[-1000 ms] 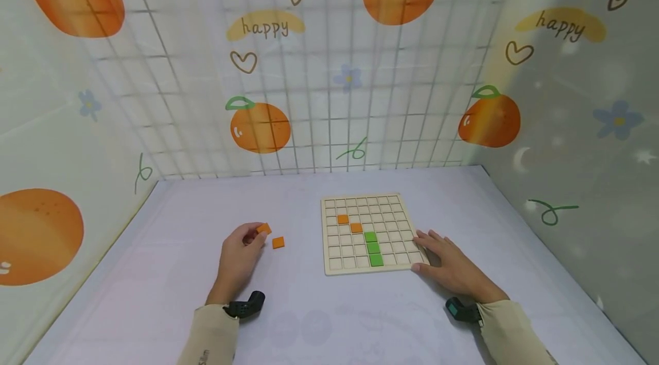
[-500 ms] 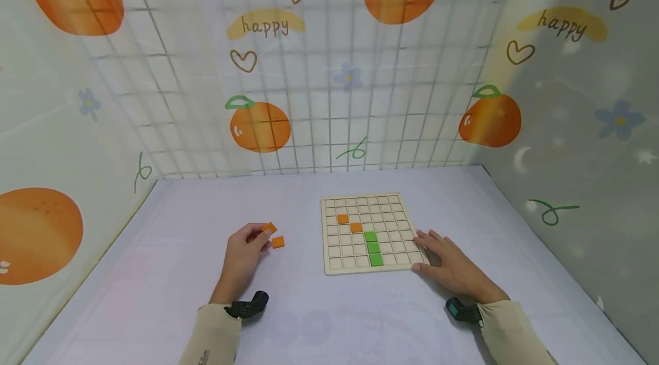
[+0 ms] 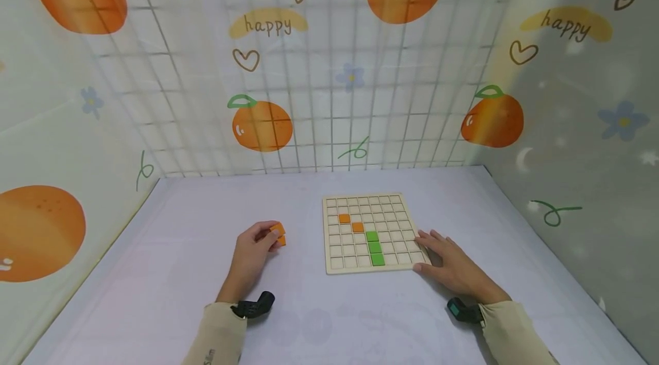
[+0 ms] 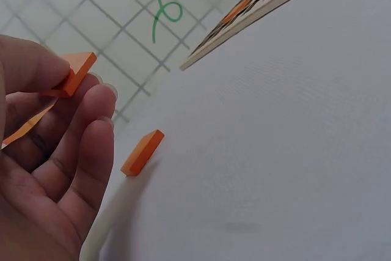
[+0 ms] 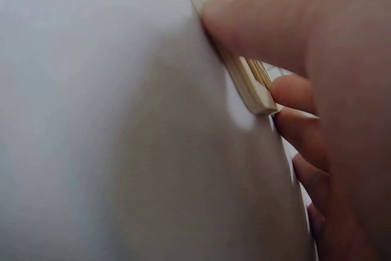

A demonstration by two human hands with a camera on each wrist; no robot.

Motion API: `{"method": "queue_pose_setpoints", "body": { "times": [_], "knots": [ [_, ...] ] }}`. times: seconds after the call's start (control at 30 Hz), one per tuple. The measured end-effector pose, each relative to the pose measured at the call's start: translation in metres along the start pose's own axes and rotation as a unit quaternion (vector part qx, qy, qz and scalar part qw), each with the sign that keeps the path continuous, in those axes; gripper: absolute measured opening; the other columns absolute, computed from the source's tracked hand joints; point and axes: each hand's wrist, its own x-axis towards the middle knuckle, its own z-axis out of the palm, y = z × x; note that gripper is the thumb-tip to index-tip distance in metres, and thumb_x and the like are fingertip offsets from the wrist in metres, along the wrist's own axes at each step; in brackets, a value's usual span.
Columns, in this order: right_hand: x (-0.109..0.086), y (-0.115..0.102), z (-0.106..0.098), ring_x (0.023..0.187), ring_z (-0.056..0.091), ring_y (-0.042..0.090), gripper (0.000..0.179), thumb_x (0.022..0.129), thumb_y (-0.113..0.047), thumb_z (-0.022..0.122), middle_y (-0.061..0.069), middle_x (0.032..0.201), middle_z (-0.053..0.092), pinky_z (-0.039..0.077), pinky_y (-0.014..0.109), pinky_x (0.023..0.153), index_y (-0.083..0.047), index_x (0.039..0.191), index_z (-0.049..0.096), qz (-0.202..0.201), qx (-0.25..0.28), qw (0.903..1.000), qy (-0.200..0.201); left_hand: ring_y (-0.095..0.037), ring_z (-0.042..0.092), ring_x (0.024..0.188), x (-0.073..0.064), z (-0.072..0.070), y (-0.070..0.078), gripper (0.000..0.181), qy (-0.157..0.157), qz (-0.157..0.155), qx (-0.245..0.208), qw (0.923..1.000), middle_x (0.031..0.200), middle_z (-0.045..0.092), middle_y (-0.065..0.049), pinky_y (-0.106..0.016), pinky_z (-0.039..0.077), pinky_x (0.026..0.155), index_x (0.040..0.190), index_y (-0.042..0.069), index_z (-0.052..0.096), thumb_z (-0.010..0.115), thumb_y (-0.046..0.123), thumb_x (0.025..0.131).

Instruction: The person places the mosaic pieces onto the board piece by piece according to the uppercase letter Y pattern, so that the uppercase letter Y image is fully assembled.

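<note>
Between thumb and fingers my left hand (image 3: 253,248) pinches an orange square tile (image 4: 80,73). A second strip of orange (image 4: 27,128) shows behind the thumb, partly hidden by the hand. Just beyond the fingertips another orange tile (image 4: 143,153) lies on the table; in the head view the held one overlaps it. My right hand (image 3: 455,265) rests at the near right corner of a pale wooden grid board (image 3: 352,271). Its thumb touches the near edge and its extended fingers the right side. Set in the grid are orange tiles (image 3: 344,218) and green tiles (image 3: 375,248).
The white table (image 3: 175,250) meets a patterned cloth wall (image 3: 314,84) at the back, with a wire grid showing through. Similar cloth walls (image 3: 582,142) stand on both sides. Each wrist carries a black camera (image 3: 255,305).
My left hand has moved a little to the right with the tile, closing in on the loose orange tile on the table. The right hand and the board have stayed put.
</note>
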Motion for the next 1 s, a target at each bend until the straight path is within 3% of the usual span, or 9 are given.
{"method": "queue_pose_setpoints", "body": {
  "times": [0.2, 0.4, 0.77, 1.0],
  "knots": [
    [0.000, 0.001, 0.001, 0.148, 0.020, 0.040, 0.078, 0.088, -0.056, 0.069, 0.014, 0.157, 0.039, 0.011, 0.061, 0.116, -0.005, 0.145, 0.051, -0.002, -0.002, 1.0000, -0.001, -0.032, 0.067, 0.086, -0.002, 0.005, 0.004, 0.030, -0.004, 0.011, -0.022, 0.9997, 0.100, 0.062, -0.017, -0.031, 0.057, 0.073, 0.128, 0.004, 0.064, 0.061, 0.007, 0.099],
    [-0.001, 0.002, -0.001, 0.148, 0.021, 0.041, 0.077, 0.089, -0.054, 0.070, 0.014, 0.156, 0.039, 0.012, 0.061, 0.116, -0.005, 0.145, 0.051, -0.015, 0.003, 0.9999, 0.004, -0.027, 0.067, 0.085, -0.003, 0.010, 0.006, 0.028, -0.014, 0.015, -0.016, 0.9997, 0.099, 0.063, -0.016, -0.028, 0.057, 0.073, 0.126, 0.004, 0.065, 0.062, 0.008, 0.099],
    [-0.001, -0.001, -0.002, 0.148, 0.020, 0.041, 0.078, 0.089, -0.055, 0.069, 0.015, 0.157, 0.039, 0.012, 0.062, 0.116, -0.004, 0.145, 0.051, -0.005, 0.001, 1.0000, 0.001, -0.026, 0.067, 0.087, -0.006, 0.021, 0.006, 0.028, -0.044, -0.001, -0.012, 0.9990, 0.103, 0.066, -0.013, -0.030, 0.056, 0.076, 0.126, 0.006, 0.066, 0.063, 0.011, 0.099],
    [0.000, 0.000, 0.000, 0.148, 0.021, 0.041, 0.077, 0.089, -0.053, 0.071, 0.015, 0.156, 0.039, 0.012, 0.061, 0.116, -0.004, 0.144, 0.052, -0.013, 0.008, 0.9999, 0.004, -0.024, 0.068, 0.088, -0.007, 0.027, 0.007, 0.030, -0.046, -0.017, 0.000, 0.9988, 0.104, 0.068, -0.011, -0.029, 0.057, 0.076, 0.128, 0.006, 0.065, 0.062, 0.012, 0.099]
  ]
}}
